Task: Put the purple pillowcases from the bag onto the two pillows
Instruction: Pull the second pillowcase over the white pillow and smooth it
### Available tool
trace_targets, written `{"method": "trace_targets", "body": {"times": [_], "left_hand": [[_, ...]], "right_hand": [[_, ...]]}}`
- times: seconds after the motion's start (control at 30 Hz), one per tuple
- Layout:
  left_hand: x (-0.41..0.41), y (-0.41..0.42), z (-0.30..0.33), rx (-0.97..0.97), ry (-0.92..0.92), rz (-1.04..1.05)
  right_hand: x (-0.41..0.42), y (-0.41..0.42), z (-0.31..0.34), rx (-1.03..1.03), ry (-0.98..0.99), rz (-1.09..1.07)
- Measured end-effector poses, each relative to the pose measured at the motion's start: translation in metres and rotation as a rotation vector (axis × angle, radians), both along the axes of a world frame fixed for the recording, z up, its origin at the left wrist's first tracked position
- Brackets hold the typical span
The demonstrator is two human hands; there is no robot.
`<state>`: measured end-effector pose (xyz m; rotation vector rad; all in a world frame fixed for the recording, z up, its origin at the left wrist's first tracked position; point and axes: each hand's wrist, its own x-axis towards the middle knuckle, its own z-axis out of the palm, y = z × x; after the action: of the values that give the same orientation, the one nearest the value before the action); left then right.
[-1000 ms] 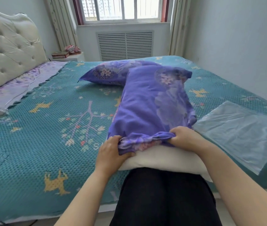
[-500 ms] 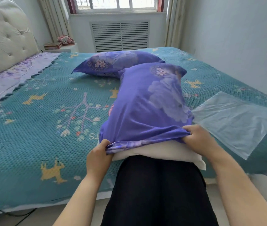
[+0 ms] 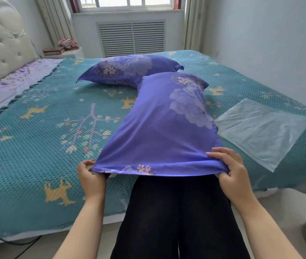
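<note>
Your left hand (image 3: 91,178) and right hand (image 3: 231,171) pinch second pillowcase (image 3: 159,131) hem corners at 6 o'clock, stretching opening over pillow; finished pillow (image 3: 128,71) at 12; empty bag (image 3: 262,130) at 3.

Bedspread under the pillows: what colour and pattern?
Teal bedspread with a waffle texture, yellow deer and small pastel flowers on branches; seen in the head view.

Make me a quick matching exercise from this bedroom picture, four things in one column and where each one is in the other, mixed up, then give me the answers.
1. near pillowcase
2. far pillow
3. clear plastic bag
4. books

A. flat on the bedspread, right of the near pillow
B. on the ledge by the headboard
C. gripped at its open end by left hand and right hand
D. already covered, lying behind

Pairs: 1-C, 2-D, 3-A, 4-B
</note>
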<state>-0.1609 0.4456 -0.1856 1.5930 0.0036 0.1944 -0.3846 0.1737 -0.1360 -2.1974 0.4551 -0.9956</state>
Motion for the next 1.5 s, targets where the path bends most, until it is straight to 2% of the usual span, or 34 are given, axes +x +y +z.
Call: {"method": "trace_targets", "body": {"times": [0.07, 0.13, 0.2, 0.27, 0.3, 0.37, 0.43, 0.47, 0.53, 0.63, 0.73, 0.8, 0.87, 0.9, 0.97, 1.03, 1.07, 1.1, 1.13, 1.2, 1.27, 1.37, 1.5], "left_hand": [[0.003, -0.003, 0.012, -0.216, 0.253, -0.101], [0.007, -0.003, 0.022, -0.415, 0.406, -0.210], [0.008, -0.001, 0.032, -0.543, 0.380, -0.251], [0.002, 0.003, 0.045, -0.494, 0.219, -0.196], [-0.003, 0.008, 0.051, -0.387, 0.078, -0.158], [-0.008, 0.022, 0.049, 0.064, -0.270, -0.065], [-0.012, 0.040, 0.023, 0.670, -0.528, -0.024], [-0.015, 0.047, 0.006, 0.836, -0.538, -0.043], [-0.025, 0.052, -0.020, 0.919, -0.396, -0.132], [-0.025, 0.043, -0.028, 0.904, -0.171, -0.147], [-0.009, 0.039, -0.014, 1.078, -0.054, -0.244], [0.000, 0.039, 0.002, 1.369, 0.026, -0.379], [0.001, 0.035, 0.026, 1.566, 0.016, -0.371], [-0.001, 0.028, 0.042, 1.531, -0.074, -0.298], [-0.005, 0.000, 0.071, 1.194, -0.360, -0.148], [-0.014, -0.045, 0.094, 0.906, -0.636, -0.193], [-0.021, -0.068, 0.103, 0.868, -0.731, -0.265], [-0.027, -0.089, 0.107, 0.894, -0.759, -0.367], [-0.032, -0.105, 0.105, 0.965, -0.712, -0.467], [-0.032, -0.120, 0.083, 1.149, -0.488, -0.596], [-0.028, -0.113, 0.057, 1.206, -0.278, -0.616], [-0.021, -0.090, 0.034, 1.114, -0.048, -0.551], [-0.021, -0.072, 0.026, 0.864, 0.202, -0.446]], "right_hand": [[0.003, 0.002, 0.006, 0.083, -0.094, 0.014], [0.007, 0.006, 0.014, 0.181, -0.156, 0.044], [0.011, 0.009, 0.023, 0.294, -0.209, 0.074], [0.010, 0.007, 0.034, 0.424, -0.286, 0.067], [0.006, 0.003, 0.039, 0.468, -0.320, 0.030], [-0.006, -0.011, 0.044, 0.443, -0.269, -0.054], [-0.014, -0.023, 0.038, 0.310, 0.070, -0.086], [-0.015, -0.026, 0.029, 0.252, 0.308, -0.063], [-0.013, -0.023, 0.015, 0.200, 0.666, -0.064], [-0.010, -0.016, 0.006, 0.089, 0.968, -0.216], [-0.021, -0.015, 0.017, 0.003, 1.253, -0.220], [-0.028, -0.012, 0.036, -0.110, 1.325, -0.258], [-0.025, -0.009, 0.059, -0.222, 1.186, -0.362], [-0.019, -0.007, 0.069, -0.221, 1.007, -0.411], [0.006, -0.001, 0.080, -0.162, 0.521, -0.392], [0.044, 0.014, 0.084, -0.137, 0.157, -0.261], [0.065, 0.023, 0.084, -0.116, 0.066, -0.180], [0.083, 0.030, 0.080, -0.085, 0.042, -0.117], [0.098, 0.035, 0.071, -0.044, 0.101, -0.102], [0.113, 0.031, 0.039, -0.030, 0.439, -0.218], [0.104, 0.023, 0.011, 0.010, 0.717, -0.339], [0.086, -0.001, -0.006, 0.284, 0.706, -0.426], [0.076, -0.030, -0.019, 0.791, 0.508, -0.326]]}}
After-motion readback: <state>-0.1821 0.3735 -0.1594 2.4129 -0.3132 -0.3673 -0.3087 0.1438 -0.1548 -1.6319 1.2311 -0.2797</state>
